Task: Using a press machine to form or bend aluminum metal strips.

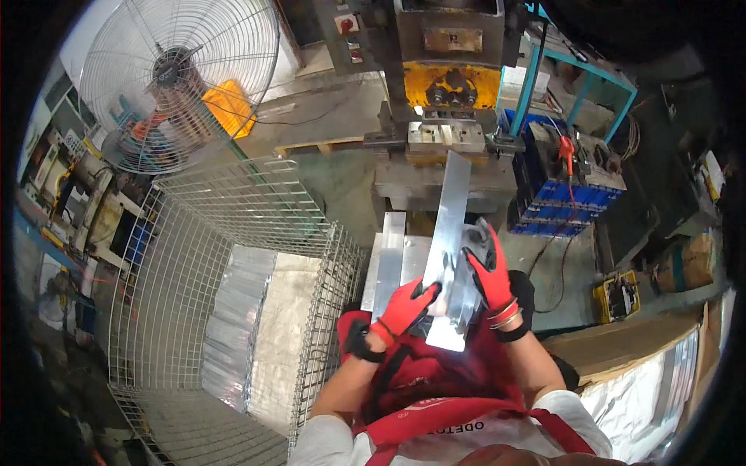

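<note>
Both my hands wear red gloves with black fingertips. A long, flat, shiny metal strip (448, 225) is held at a tilt over my lap, its far end reaching toward the press. My left hand (408, 307) is closed on the strip's left edge, near its lower end, thumb on top. On the other side my right hand (492, 272) grips the strip's right edge, its fingers curled and partly hidden. Below the strip, more metal pieces (391, 252) lie on a surface in front of me, left of the strip. A red apron (443, 373) covers my lap.
Ahead stands a press with a metal die block (446, 137). To my left is a wire mesh cage (233, 194) with stacked metal strips (241, 311) inside. A large fan (179, 70) stands behind it. Blue crates (556, 206) sit right of the press; a cardboard box (645, 349) is at lower right.
</note>
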`<state>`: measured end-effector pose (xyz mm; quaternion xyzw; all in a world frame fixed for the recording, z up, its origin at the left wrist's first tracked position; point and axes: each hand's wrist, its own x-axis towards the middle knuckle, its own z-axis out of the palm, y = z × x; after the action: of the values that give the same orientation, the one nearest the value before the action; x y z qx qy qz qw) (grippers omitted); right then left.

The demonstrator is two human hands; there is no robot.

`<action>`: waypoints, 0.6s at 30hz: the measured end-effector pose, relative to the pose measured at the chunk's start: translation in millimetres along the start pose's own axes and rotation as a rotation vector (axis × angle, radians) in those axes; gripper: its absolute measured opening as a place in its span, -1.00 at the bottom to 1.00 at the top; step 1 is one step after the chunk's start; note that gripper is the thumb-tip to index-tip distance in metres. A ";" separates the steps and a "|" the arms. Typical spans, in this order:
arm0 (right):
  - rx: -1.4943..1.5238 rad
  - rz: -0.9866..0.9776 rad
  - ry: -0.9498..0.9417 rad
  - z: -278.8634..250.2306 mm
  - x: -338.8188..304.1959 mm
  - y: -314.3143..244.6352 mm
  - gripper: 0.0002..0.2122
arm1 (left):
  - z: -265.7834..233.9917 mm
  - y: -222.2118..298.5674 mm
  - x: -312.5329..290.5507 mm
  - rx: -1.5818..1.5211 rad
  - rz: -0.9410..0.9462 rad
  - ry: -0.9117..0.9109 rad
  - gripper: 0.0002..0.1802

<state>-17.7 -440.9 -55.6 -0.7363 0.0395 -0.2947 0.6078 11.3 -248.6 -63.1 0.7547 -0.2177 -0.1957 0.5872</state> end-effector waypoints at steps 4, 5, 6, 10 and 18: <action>-0.891 -0.452 -0.279 -18.2 6.8 -85.9 -0.38 | -35.0 11.2 -40.4 0.738 0.418 0.051 -0.74; -0.995 -0.529 -0.405 -16.9 7.6 -97.1 -0.38 | -40.8 18.5 -46.0 0.781 0.413 -0.034 -0.75; -1.009 -0.598 -0.482 -15.0 6.4 -95.6 -0.45 | -45.7 26.3 -50.0 0.824 0.410 -0.120 -0.76; -1.004 -0.641 -0.883 -14.0 -7.3 -61.6 -0.77 | -54.9 43.1 -57.9 0.984 0.419 -0.268 -0.78; -0.639 -0.219 -0.608 -24.3 5.2 -56.2 -0.76 | -80.8 34.2 -48.8 -0.287 0.247 0.225 -0.36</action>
<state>-42.1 -449.8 0.1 -0.9400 -0.1298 -0.1004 0.2991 12.0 -164.0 -9.0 0.6480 -0.2116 -0.0657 0.7287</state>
